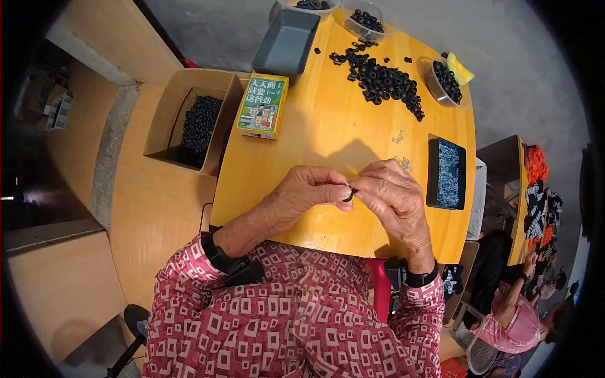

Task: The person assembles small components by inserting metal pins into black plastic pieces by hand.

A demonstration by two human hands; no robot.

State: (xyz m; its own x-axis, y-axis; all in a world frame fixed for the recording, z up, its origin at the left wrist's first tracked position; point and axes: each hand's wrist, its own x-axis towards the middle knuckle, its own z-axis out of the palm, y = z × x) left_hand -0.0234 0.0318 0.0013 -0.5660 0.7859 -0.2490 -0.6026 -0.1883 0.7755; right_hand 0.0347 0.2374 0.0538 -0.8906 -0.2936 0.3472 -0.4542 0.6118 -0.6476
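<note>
Over the near part of the yellow table [302, 142], my two hands meet fingertip to fingertip. My left hand [315, 189] pinches a small black ring-shaped part [348, 196] between thumb and forefinger. My right hand [392, 196] is closed in a pinch against the same part; whatever tiny piece its fingertips hold is hidden. A loose pile of similar black parts [381, 79] lies farther back. Right of my hands, a black tray [463, 173] holds many small shiny metal pieces, and a few such metal pieces [403, 164] lie loose beside it.
A yellow-green box [261, 106] and a grey tray [285, 41] stand at the back left. Clear tubs of black parts [365, 22] [446, 82] sit along the far edge. Left of the table is a cardboard box [167, 116] of black pieces. Another person [513, 315] sits at the right.
</note>
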